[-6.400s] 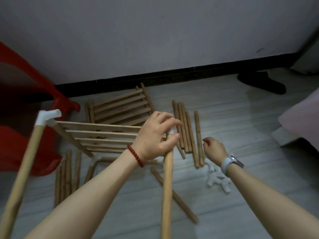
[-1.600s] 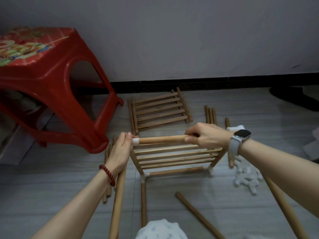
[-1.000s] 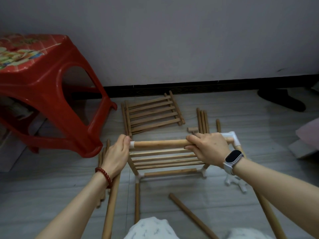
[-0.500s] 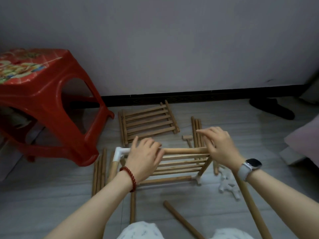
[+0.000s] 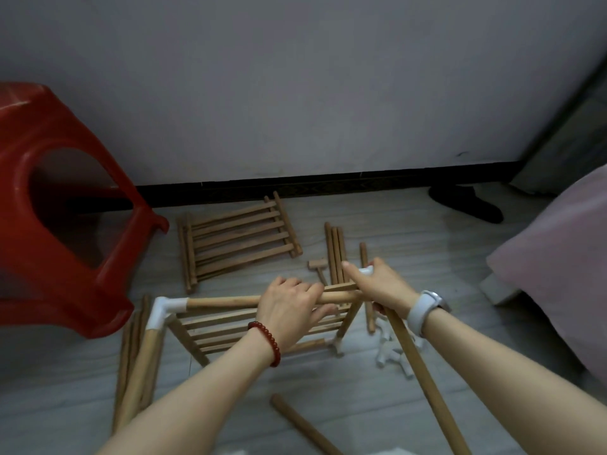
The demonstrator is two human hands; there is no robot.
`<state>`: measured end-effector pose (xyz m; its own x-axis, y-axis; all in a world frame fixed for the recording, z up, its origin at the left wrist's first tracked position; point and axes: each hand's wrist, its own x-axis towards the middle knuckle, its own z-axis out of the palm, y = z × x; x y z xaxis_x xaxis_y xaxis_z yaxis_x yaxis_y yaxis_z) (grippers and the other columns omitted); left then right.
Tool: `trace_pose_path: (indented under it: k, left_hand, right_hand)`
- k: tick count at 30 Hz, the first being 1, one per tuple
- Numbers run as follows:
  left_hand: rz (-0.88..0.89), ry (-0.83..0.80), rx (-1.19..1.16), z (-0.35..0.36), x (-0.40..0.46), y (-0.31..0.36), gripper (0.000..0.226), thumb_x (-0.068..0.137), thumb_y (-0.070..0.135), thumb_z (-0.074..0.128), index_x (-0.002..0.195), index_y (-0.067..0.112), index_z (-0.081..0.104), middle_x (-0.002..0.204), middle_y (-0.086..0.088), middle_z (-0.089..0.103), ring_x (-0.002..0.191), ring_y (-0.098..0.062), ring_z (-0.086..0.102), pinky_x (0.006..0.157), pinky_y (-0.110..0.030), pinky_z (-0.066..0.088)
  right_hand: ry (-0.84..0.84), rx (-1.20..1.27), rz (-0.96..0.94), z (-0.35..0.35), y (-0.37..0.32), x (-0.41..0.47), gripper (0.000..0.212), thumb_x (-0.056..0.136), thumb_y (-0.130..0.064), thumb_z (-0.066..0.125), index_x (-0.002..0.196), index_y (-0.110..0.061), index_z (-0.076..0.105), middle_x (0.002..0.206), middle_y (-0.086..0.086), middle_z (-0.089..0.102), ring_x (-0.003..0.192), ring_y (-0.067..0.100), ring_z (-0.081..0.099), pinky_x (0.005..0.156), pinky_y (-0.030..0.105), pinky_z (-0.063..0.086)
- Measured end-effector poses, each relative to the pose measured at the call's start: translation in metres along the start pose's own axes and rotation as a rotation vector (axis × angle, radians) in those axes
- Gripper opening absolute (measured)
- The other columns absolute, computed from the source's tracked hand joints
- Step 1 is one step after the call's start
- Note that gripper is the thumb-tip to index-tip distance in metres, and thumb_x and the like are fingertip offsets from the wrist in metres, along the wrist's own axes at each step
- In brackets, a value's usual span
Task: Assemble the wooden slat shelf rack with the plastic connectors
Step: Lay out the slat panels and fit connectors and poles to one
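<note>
Red stool (image 5: pixel 59 257) blocks left; bare floor (image 5: pixel 328 382) near rack (image 5: pixel 256 326).

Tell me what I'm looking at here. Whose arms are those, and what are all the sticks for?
The camera sits on a person's head, looking down, so those arms are their own. They are building a small wooden rack on the floor. The left hand curls its fingers over the top wooden rod, which plugs into a white plastic corner piece. The right hand grips another white connector at the rod's other end. Under the hands is a slatted shelf. A spare shelf panel, loose rods, a little wooden mallet and more connectors lie around. A red stool stands at the left.
</note>
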<state>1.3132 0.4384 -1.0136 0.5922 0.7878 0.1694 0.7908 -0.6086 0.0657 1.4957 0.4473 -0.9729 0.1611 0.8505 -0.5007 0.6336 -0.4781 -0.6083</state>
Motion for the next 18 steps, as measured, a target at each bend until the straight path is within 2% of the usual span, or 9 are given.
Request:
trace_pose_path:
  k: [3,6,8,10,12,15,18]
  left_hand:
    - [0.009,-0.001,0.013,0.001,0.001,0.000,0.049,0.094,0.059,0.021,0.113,0.026,0.053,0.100,0.006,0.063,0.090,-0.014,0.060,0.070,-0.025,0.038]
    - [0.003,-0.055,0.058,0.001,0.000,0.001,0.049,0.095,0.059,0.020,0.115,0.026,0.050,0.104,0.006,0.062,0.091,-0.014,0.060,0.067,-0.025,0.036]
    - [-0.003,-0.062,0.067,0.006,-0.001,-0.001,0.050,0.095,0.059,0.020,0.116,0.026,0.051,0.106,0.006,0.063,0.093,-0.015,0.060,0.068,-0.026,0.037]
    - [-0.010,-0.048,0.067,0.008,-0.001,0.000,0.050,0.094,0.059,0.021,0.114,0.026,0.052,0.106,0.006,0.063,0.093,-0.015,0.060,0.069,-0.027,0.037]
    - [-0.012,-0.054,0.078,0.006,-0.001,0.003,0.050,0.094,0.060,0.021,0.113,0.026,0.052,0.106,0.006,0.063,0.093,-0.016,0.060,0.068,-0.028,0.036]
    - [-0.020,-0.016,0.038,0.003,-0.002,0.005,0.047,0.094,0.059,0.024,0.106,0.025,0.054,0.100,0.007,0.063,0.091,-0.017,0.062,0.065,-0.029,0.035]
    - [-0.010,0.031,0.065,0.000,-0.004,0.001,0.039,0.087,0.056,0.038,0.077,0.025,0.060,0.066,0.009,0.062,0.056,-0.013,0.061,0.049,-0.023,0.029]
  right_hand:
    - [0.154,-0.199,-0.099,0.008,0.003,0.004,0.044,0.091,-0.050,0.040,0.119,-0.017,0.043,0.094,0.004,0.061,0.079,0.020,0.060,0.065,0.032,0.049]
    - [0.152,-0.339,-0.232,0.005,0.008,-0.002,0.028,0.091,-0.045,0.038,0.101,-0.020,0.048,0.077,0.001,0.061,0.067,0.018,0.058,0.061,0.033,0.047]
    - [0.094,-0.455,-0.311,-0.003,0.013,-0.007,0.023,0.093,-0.043,0.038,0.095,-0.022,0.048,0.069,-0.001,0.059,0.056,0.013,0.051,0.054,0.028,0.043]
    - [0.032,-0.641,-0.395,-0.013,0.018,-0.012,0.022,0.095,-0.041,0.038,0.099,-0.022,0.047,0.062,-0.003,0.051,0.049,0.009,0.040,0.050,0.022,0.035]
    - [0.008,-0.769,-0.449,-0.022,0.022,-0.014,0.024,0.095,-0.041,0.039,0.104,-0.021,0.049,0.060,-0.005,0.046,0.050,0.008,0.036,0.052,0.023,0.033]
    - [-0.010,-0.688,-0.413,-0.022,0.024,-0.016,0.021,0.095,-0.044,0.041,0.101,-0.025,0.048,0.061,-0.007,0.048,0.049,0.005,0.040,0.050,0.018,0.032]
    - [0.033,-0.411,-0.333,-0.010,0.020,-0.015,0.022,0.092,-0.047,0.046,0.097,-0.026,0.050,0.074,-0.004,0.061,0.060,0.009,0.056,0.053,0.022,0.045]
